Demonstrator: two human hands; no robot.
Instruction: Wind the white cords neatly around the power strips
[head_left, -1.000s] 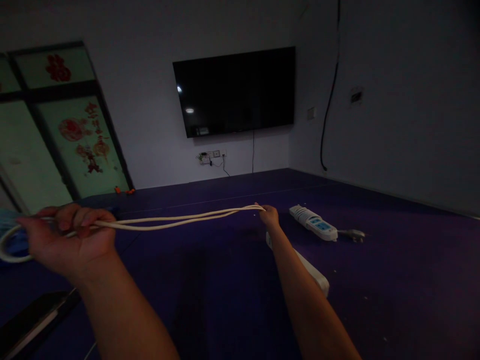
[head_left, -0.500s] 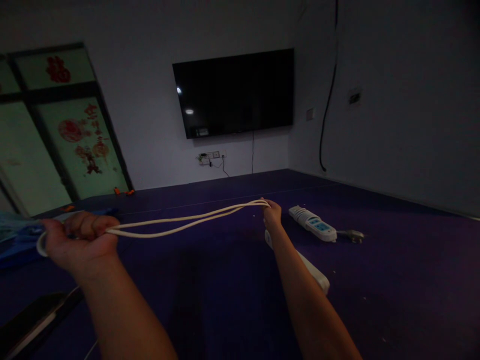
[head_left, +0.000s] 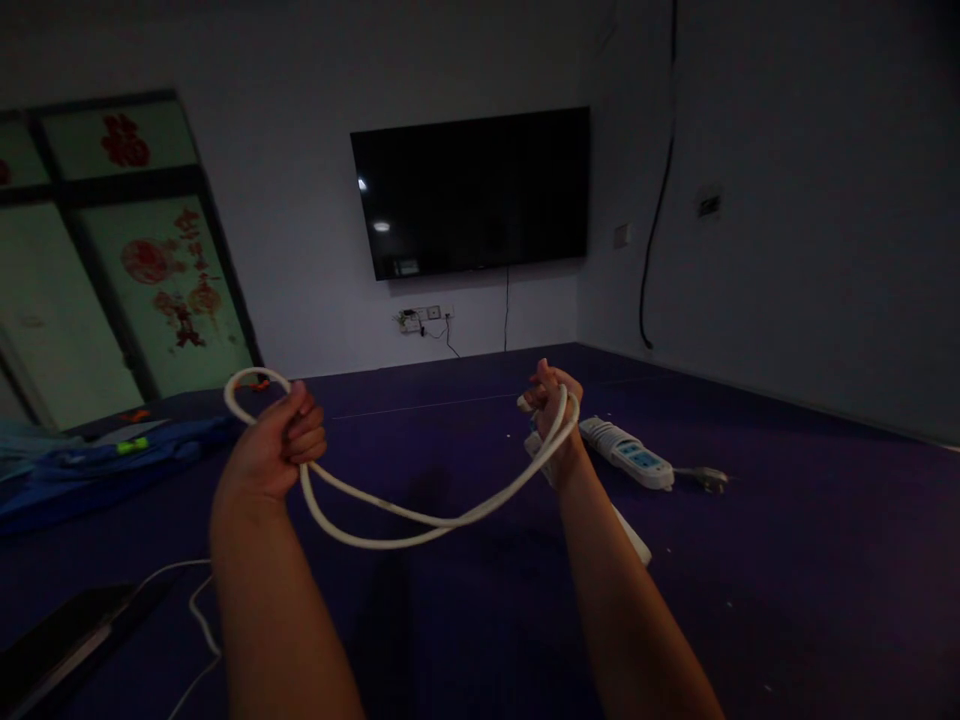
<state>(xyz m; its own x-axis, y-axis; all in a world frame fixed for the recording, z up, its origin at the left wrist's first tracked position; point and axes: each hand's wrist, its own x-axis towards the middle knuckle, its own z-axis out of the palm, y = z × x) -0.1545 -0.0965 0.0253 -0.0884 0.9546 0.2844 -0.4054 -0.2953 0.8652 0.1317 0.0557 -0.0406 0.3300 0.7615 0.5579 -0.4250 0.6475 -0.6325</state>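
My left hand (head_left: 274,445) is closed around a white cable (head_left: 420,525), and a small loop of it sticks up above the fist. Two strands sag from there across to my right hand (head_left: 553,405), whose fingers are curled, with the cable looped against it near the wrist. A short white end pokes out by the right fingers; what it is I cannot make out. Under my right forearm lies a white bar-shaped thing (head_left: 634,537), mostly hidden. Just right of that hand rests a white power strip (head_left: 634,455) with blue socket panels, its cord wound around it and its plug (head_left: 709,480) lying out.
Blue cloth (head_left: 150,450) is heaped on the purple surface (head_left: 465,630) at left. A dark flat object (head_left: 67,635) with a thin white wire (head_left: 199,610) lies at lower left. A television (head_left: 476,195) hangs on the far wall; a black cable (head_left: 656,240) dangles at right.
My left hand has moved right and turned upright, closer to my right hand. The cable strands, stretched nearly straight before, now sag in a curve. My right hand has risen slightly.
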